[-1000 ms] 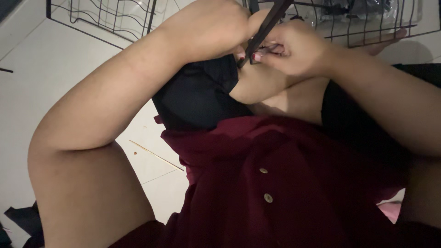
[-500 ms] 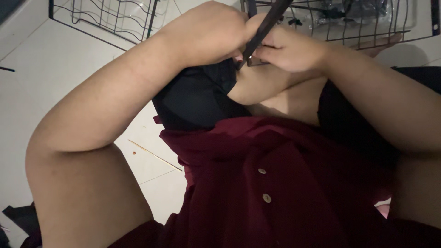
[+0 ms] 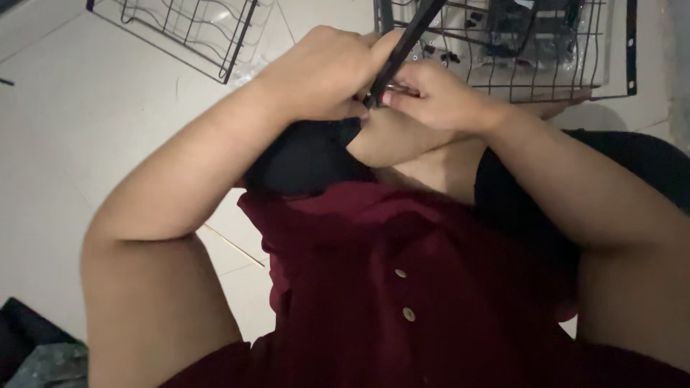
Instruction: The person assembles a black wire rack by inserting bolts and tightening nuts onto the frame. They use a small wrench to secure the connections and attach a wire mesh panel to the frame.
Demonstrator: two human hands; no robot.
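My left hand (image 3: 323,72) is closed around a thin black metal bar (image 3: 404,43) that slants up toward the top edge. My right hand (image 3: 431,93) meets it at the bar's lower end, fingertips pinched on a small part there; what the part is I cannot tell. Both hands rest over my bent knee, above my dark red buttoned shirt (image 3: 410,287) and black shorts (image 3: 309,154). The bar's lower end is hidden between the fingers.
A black wire basket (image 3: 546,50) holding clear plastic bags of parts lies on the white tiled floor behind my hands. A second black wire rack (image 3: 187,32) lies at the upper left. Dark cloth (image 3: 29,345) sits at the lower left corner.
The view has tilted, so hands and baskets sit lower in the frame. Both hands stay on the bar's lower end, the right fingers shifting slightly on the small part.
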